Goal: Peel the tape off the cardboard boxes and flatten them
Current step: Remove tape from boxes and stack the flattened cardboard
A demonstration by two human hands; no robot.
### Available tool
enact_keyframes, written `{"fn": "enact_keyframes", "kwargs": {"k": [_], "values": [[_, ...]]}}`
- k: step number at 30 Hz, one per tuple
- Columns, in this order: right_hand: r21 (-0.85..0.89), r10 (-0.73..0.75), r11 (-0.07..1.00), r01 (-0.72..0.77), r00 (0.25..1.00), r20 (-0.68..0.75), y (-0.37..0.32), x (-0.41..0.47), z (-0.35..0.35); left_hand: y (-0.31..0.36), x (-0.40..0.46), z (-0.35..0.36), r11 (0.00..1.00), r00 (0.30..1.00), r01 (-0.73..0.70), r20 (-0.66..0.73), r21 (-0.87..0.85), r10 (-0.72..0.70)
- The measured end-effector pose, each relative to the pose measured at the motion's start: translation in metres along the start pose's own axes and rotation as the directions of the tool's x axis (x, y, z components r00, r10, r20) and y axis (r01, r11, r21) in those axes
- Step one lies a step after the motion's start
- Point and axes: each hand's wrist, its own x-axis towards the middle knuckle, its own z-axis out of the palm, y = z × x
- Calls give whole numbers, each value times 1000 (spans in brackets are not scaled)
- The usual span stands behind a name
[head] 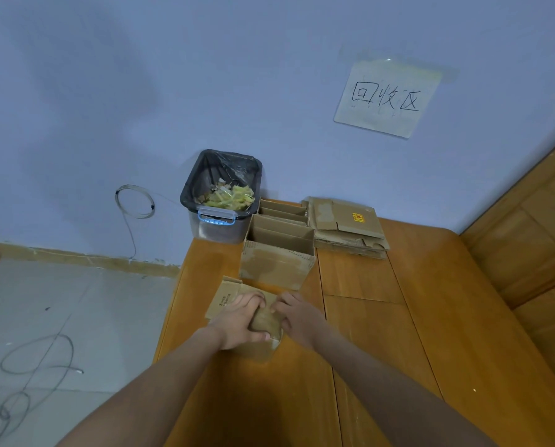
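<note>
1. Both hands are on the small box (244, 312) near the table (398, 317) edge. Our left hand (240, 321) is wrapped around it, pinning it so it doesn't slide.
2. Our right hand (297, 316) pinches at its top edge, probably hunting for a tape end.
3. Open boxes (277, 253) wait behind, next to the flat stack (347, 227).
4. The bin (219, 195) sits close, handy for tape scraps.
</note>
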Motion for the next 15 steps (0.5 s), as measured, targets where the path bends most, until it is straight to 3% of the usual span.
{"fn": "enact_keyframes", "kwargs": {"k": [15], "values": [[85,88,993,-86,996,-23,-4,-7,0,-2,4,0,1000,1000,-16,-18,13,16]]}}
